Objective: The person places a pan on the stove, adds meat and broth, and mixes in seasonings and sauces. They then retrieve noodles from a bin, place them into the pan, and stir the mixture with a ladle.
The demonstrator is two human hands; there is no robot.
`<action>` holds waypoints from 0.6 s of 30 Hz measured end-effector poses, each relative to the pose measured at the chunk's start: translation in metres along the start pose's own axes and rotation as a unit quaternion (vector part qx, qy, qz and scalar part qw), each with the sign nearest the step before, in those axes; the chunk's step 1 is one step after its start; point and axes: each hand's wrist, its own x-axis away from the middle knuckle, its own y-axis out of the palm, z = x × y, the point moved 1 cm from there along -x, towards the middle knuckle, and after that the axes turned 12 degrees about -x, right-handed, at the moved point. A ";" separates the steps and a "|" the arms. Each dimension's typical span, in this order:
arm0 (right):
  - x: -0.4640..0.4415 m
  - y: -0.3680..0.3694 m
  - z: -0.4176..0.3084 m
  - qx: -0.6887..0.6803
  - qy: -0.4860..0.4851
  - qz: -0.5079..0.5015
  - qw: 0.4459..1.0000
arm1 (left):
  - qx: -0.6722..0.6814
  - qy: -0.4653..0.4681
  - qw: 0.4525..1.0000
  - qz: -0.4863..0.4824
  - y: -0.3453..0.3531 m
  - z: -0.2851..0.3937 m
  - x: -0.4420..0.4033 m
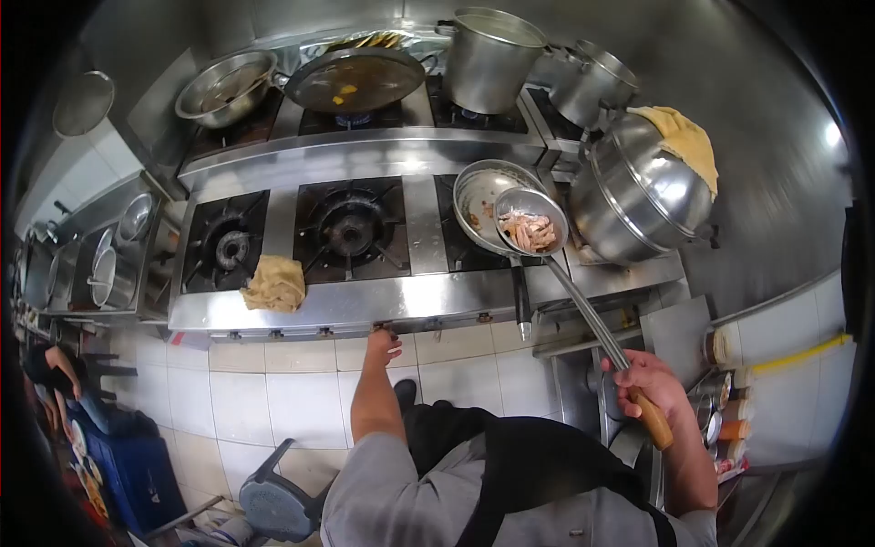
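My right hand (654, 383) is wrapped round the wooden handle (649, 421) of a long metal ladle. The ladle's bowl (531, 221) holds pinkish strips of food and rests over a frying pan (480, 196) with bits in it. That pan sits on the front right burner, its black handle pointing toward me. My left hand (384, 345) is at a knob (382, 326) on the stove's front edge, its fingers curled against it. Left of it, a folded tan cloth (275, 283) lies on the stove edge.
On the back burners stand a metal bowl (228, 88), a wide pan of liquid (354, 80) and two pots (493, 64). A large steel vessel (643, 189) with a yellow cloth is at right. A grey stool (276, 504) stands below left; another person (64, 374) is at far left.
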 end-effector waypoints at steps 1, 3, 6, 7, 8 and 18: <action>0.002 -0.007 0.004 -0.002 -0.001 -0.007 1.000 | 0.046 -0.019 0.999 -0.001 0.000 0.000 0.008; 0.001 -0.010 0.003 0.000 -0.021 -0.014 1.000 | 0.095 -0.020 0.995 -0.012 0.002 0.022 0.016; 0.003 -0.007 0.008 -0.015 -0.003 0.010 1.000 | 0.200 -0.021 0.977 -0.072 -0.001 0.009 0.014; 0.001 -0.007 0.009 -0.016 0.001 0.016 1.000 | 0.198 -0.028 0.977 -0.074 -0.003 0.005 0.010; -0.003 -0.010 0.010 -0.012 -0.003 0.005 1.000 | 0.217 -0.021 0.970 -0.107 -0.007 0.001 0.008; -0.026 0.008 0.034 -0.008 -0.036 0.039 0.999 | 0.160 -0.065 0.976 -0.131 -0.017 0.012 0.021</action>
